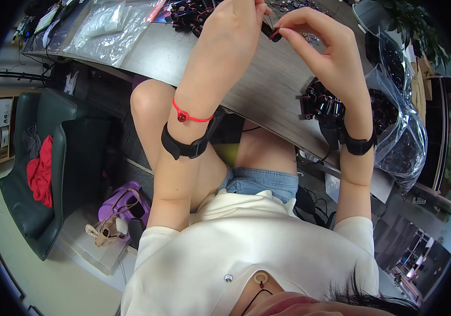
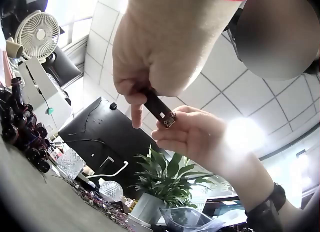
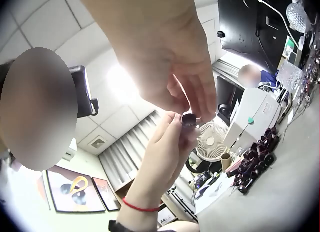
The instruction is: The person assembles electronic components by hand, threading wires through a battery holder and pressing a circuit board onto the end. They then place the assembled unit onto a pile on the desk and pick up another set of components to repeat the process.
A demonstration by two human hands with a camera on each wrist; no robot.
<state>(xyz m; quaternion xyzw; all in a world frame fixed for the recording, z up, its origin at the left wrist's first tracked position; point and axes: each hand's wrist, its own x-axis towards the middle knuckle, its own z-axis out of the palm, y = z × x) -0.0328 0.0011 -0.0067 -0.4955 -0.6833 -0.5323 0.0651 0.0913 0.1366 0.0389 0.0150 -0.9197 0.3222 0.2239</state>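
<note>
Both hands are raised over the desk around a small black tube-shaped electronic part [image 2: 159,108]. In the left wrist view a bit of circuit board shows at its lower end. My left hand [image 1: 230,39] grips its other end, the fingertips partly hidden behind the hand in the head view. My right hand [image 1: 330,50] pinches at the near end with thumb and forefinger, where a bit of red wire shows. From the right wrist, the part's round dark end [image 3: 189,120] appears between the fingers of both hands.
A pile of similar black parts [image 1: 323,102] lies by the right forearm, beside a clear plastic bag [image 1: 402,142] of more. Further black parts [image 1: 188,16] and a clear bag [image 1: 112,31] sit at the far left. A potted plant [image 2: 170,174] and a fan [image 2: 37,34] stand behind.
</note>
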